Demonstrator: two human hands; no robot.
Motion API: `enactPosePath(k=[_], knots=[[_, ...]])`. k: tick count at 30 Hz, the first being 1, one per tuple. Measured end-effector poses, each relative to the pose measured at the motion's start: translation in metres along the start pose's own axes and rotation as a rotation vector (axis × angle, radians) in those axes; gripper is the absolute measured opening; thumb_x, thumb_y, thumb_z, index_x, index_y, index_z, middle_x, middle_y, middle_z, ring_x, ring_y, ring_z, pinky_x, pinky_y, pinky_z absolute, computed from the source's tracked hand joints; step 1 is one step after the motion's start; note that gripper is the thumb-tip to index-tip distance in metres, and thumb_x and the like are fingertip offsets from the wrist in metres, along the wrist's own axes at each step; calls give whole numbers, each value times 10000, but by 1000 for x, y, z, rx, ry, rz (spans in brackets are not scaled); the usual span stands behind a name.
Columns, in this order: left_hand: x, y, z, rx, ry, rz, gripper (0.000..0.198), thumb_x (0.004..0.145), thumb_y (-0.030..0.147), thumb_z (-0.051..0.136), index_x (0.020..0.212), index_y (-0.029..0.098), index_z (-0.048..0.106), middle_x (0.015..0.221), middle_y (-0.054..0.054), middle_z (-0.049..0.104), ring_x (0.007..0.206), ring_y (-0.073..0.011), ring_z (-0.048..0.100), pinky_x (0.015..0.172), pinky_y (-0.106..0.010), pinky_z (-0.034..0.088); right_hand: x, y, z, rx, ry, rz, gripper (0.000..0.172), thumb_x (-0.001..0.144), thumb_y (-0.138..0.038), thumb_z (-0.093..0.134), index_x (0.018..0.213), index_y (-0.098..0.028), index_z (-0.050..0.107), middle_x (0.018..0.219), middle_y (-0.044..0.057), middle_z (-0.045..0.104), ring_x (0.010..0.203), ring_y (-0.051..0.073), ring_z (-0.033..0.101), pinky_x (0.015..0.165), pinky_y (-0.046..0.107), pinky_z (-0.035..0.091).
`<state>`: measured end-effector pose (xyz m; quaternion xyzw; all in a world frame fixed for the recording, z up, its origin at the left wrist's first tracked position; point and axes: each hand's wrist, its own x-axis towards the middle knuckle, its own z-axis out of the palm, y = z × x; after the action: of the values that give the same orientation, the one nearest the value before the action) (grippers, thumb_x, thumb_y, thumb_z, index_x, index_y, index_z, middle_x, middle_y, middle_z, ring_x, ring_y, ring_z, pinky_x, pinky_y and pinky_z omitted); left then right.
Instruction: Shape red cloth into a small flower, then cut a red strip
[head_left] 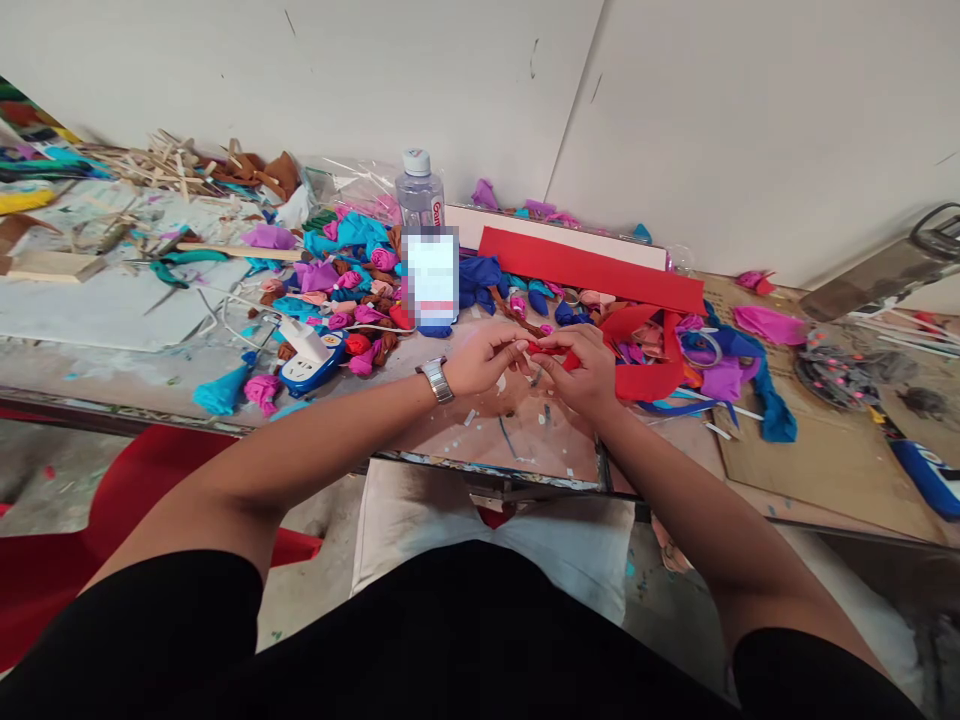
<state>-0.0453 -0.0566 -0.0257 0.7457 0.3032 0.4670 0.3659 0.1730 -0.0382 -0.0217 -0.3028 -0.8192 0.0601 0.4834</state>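
Note:
Between my two hands, over the near part of the worktable [517, 440], is a small twisted piece of red crepe paper [551, 350]. My left hand [487, 358], with a metal watch on its wrist, pinches the piece's left end between thumb and fingers. From the other side my right hand [589, 372] grips it, fingers closed. A loose loop of red paper strip [649, 385] lies just right of my right hand; whether it joins the held piece is hidden. Behind my hands lie many small rolled paper flowers [364, 355] in pink, blue and brown.
A phone [431, 280] with a blurred screen leans before a clear bottle [420, 190]. A white-and-blue power strip [311, 365] with a plugged-in charger sits left. Pliers [187, 262] lie farther left. A flat red sheet [592, 270] lies behind; cardboard [817, 460] is at right.

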Motion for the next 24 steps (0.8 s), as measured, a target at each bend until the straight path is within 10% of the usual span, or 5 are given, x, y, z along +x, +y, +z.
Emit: enactPosePath(k=[24], knots=[[0,-4,1,-121,73,-122,510,912,618,790,1090,139,786,1048,-118,795,712,-139,758,661,-256,612,-3,1,2,-42,8,10,232,1006,-511,723,1023,-309,835,981,46,823,951,252,758,951,474,543]])
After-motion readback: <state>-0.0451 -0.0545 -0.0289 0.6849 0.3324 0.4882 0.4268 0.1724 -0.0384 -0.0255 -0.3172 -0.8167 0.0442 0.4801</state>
